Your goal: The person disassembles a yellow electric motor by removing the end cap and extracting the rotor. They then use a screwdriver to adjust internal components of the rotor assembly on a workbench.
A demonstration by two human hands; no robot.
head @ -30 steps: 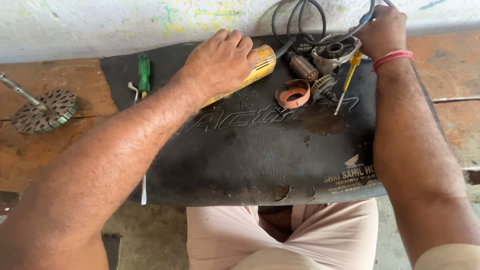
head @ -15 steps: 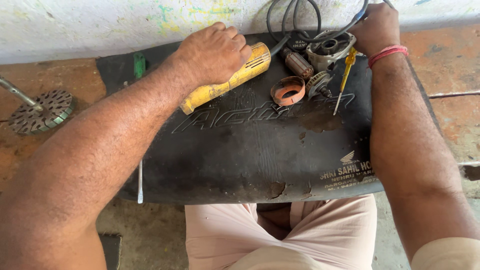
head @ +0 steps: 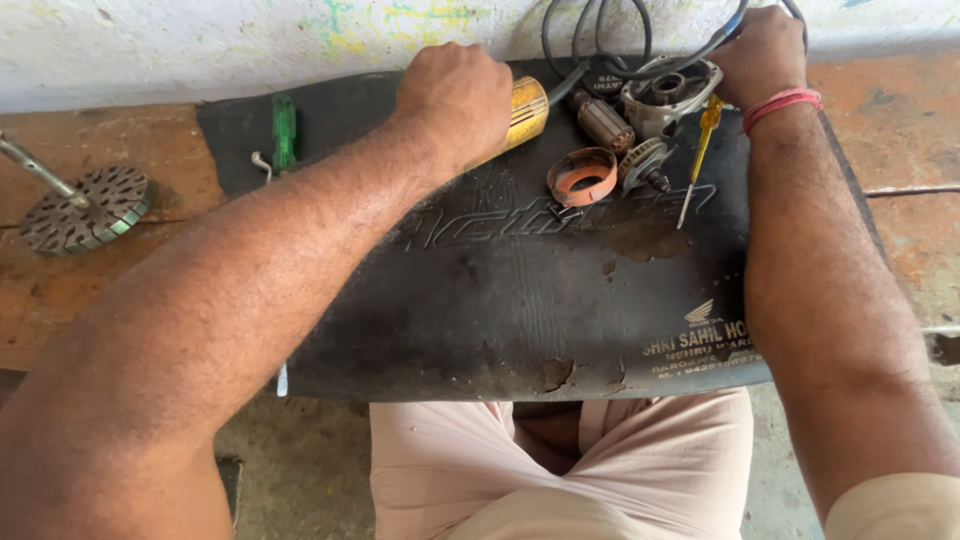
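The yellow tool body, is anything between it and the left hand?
Nothing visible is. The left hand lies closed over the yellow tool body on the black mat, covering most of it. The orange ring, the yellow screwdriver and the green screwdriver lie off to either side.

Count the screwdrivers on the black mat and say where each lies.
2. A green-handled screwdriver lies at the mat's left end; a yellow-handled screwdriver lies near the right hand, beside the metal housing. The arms may hide others.
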